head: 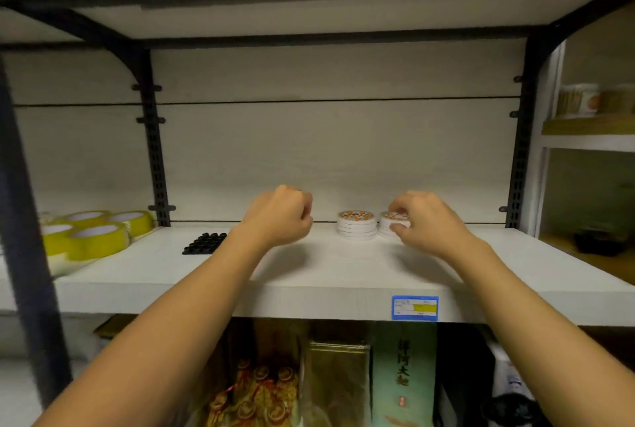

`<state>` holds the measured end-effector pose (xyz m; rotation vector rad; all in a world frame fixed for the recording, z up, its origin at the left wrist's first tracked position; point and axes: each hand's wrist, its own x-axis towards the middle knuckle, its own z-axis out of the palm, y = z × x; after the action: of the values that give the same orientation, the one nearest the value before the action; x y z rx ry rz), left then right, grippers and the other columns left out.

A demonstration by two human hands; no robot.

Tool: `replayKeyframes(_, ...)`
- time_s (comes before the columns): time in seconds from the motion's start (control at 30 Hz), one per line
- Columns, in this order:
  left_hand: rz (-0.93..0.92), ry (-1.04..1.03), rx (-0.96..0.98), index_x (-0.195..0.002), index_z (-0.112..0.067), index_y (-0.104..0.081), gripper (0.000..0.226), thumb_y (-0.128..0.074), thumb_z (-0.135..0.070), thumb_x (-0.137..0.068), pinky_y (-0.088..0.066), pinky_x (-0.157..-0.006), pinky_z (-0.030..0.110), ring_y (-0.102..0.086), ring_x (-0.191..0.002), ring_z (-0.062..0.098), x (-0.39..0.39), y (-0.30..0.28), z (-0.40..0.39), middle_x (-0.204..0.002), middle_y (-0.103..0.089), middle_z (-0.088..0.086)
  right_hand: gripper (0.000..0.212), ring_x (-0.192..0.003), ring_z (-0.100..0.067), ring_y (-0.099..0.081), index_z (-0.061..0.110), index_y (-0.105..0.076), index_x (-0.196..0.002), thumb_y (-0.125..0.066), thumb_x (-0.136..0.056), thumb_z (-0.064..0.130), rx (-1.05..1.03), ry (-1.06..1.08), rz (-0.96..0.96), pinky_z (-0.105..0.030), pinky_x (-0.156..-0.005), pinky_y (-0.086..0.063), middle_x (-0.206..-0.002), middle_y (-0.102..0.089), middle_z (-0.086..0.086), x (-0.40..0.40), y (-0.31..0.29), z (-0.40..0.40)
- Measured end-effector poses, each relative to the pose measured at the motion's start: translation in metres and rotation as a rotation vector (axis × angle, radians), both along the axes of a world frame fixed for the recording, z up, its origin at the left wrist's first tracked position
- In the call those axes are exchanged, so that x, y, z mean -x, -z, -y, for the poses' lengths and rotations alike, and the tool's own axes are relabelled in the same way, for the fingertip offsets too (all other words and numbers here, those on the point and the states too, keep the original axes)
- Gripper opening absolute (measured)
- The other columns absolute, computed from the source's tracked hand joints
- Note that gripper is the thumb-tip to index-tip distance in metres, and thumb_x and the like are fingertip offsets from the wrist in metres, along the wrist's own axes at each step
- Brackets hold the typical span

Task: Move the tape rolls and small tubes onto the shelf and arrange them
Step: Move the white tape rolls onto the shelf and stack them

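Two tape stacks (356, 224) flat, axes vertical; right hand (424, 224) pinches one; left hand (280, 217) fisted, empty.

Two stacks of flat white round tape rolls, orange-patterned tops, side by side at back of shelf (343, 275): left stack (356, 224) free; right stack (391, 224) pinched by right hand (424, 224).
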<state>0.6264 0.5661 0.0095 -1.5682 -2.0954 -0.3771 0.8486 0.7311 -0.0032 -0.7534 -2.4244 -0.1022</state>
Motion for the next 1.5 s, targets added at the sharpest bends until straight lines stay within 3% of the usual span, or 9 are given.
replayKeyframes(0.17,-0.044,-0.090,-0.050,-0.094,-0.026,-0.062,0.012,-0.053,-0.032,-0.089,-0.053,-0.072,0.034,-0.058,-0.086,0.018,-0.005,0.003,0.080,-0.096,-0.060,-0.007,0.041,-0.107,-0.020,-0.060,0.025,-0.061,-0.125,-0.068,-0.086,0.035,-0.013,-0.060,-0.026,-0.041,-0.086,-0.054,-0.118,-0.063,0.004,-0.016,-0.003,0.053)
replayKeyframes(0.27,-0.073,-0.147,-0.057,-0.102,-0.024,-0.063,0.017,-0.055,-0.036,-0.092,-0.047,-0.064,0.029,-0.057,-0.087,0.014,-0.014,0.002,0.122,-0.100,-0.060,-0.007,0.042,-0.108,-0.021,-0.059,0.025,-0.058,-0.127,-0.066,-0.088,0.037,-0.039,-0.104,-0.028,-0.039,-0.085,-0.054,-0.122,-0.062,0.004,-0.014,-0.006,0.082)
replayKeyframes(0.37,-0.091,-0.230,-0.084,-0.108,-0.025,-0.063,0.025,-0.053,-0.041,-0.092,-0.055,-0.072,0.036,-0.059,-0.091,0.016,-0.019,0.001,0.161,-0.104,-0.061,-0.008,0.044,-0.116,-0.021,-0.057,0.026,-0.055,-0.132,-0.064,-0.090,0.037,-0.036,-0.186,-0.009,-0.035,-0.087,-0.050,-0.130,-0.059,0.004,-0.001,-0.005,0.111)
replayKeyframes(0.47,-0.066,-0.286,-0.089,-0.113,-0.024,-0.063,0.026,-0.053,-0.039,-0.094,-0.057,-0.076,0.040,-0.059,-0.094,0.016,-0.022,0.003,0.197,-0.108,-0.062,-0.007,0.047,-0.120,-0.020,-0.056,0.025,-0.053,-0.134,-0.065,-0.090,0.037,-0.037,-0.287,0.010,-0.039,-0.096,-0.051,-0.133,-0.058,0.003,0.017,-0.002,0.139)
replayKeyframes(0.7,-0.032,-0.379,-0.094,-0.116,-0.022,-0.062,0.024,-0.056,-0.034,-0.095,-0.053,-0.079,0.029,-0.055,-0.096,0.011,-0.012,0.009,0.270,-0.112,-0.060,-0.008,0.043,-0.120,-0.018,-0.054,0.026,-0.053,-0.132,-0.061,-0.091,0.035,-0.073,-0.438,0.001,-0.038,-0.094,-0.051,-0.131,-0.059,0.007,0.071,-0.004,0.200)
replayKeyframes(0.83,-0.049,-0.438,-0.107,-0.113,-0.023,-0.062,0.024,-0.057,-0.034,-0.093,-0.049,-0.075,0.030,-0.055,-0.092,0.013,0.012,0.005,0.316,-0.102,-0.054,-0.010,0.043,-0.117,-0.020,-0.057,0.024,-0.054,-0.132,-0.062,-0.091,0.031,-0.072,-0.502,0.012,-0.037,-0.091,-0.052,-0.130,-0.060,0.004,0.107,-0.010,0.236)
replayKeyframes(1.1,-0.037,-0.559,-0.088,-0.122,-0.023,-0.061,0.032,-0.059,-0.036,-0.093,-0.054,-0.085,0.035,-0.057,-0.105,0.014,0.087,0.002,0.408,-0.122,-0.062,-0.006,0.043,-0.114,-0.020,-0.057,0.023,-0.055,-0.130,-0.063,-0.089,0.035,-0.072,-0.569,0.001,-0.040,-0.090,-0.053,-0.127,-0.061,0.003,0.181,-0.010,0.304)
replayKeyframes(1.5,-0.003,-0.553,-0.073,-0.118,-0.024,-0.063,0.029,-0.059,-0.035,-0.091,-0.056,-0.084,0.039,-0.058,-0.101,0.013,0.218,-0.010,0.515,-0.115,-0.063,-0.006,0.045,-0.111,-0.017,-0.058,0.021,-0.059,-0.128,-0.070,-0.086,0.034,0.003,-0.678,-0.017,-0.036,-0.093,-0.053,-0.122,-0.062,0.003,0.313,-0.026,0.430)
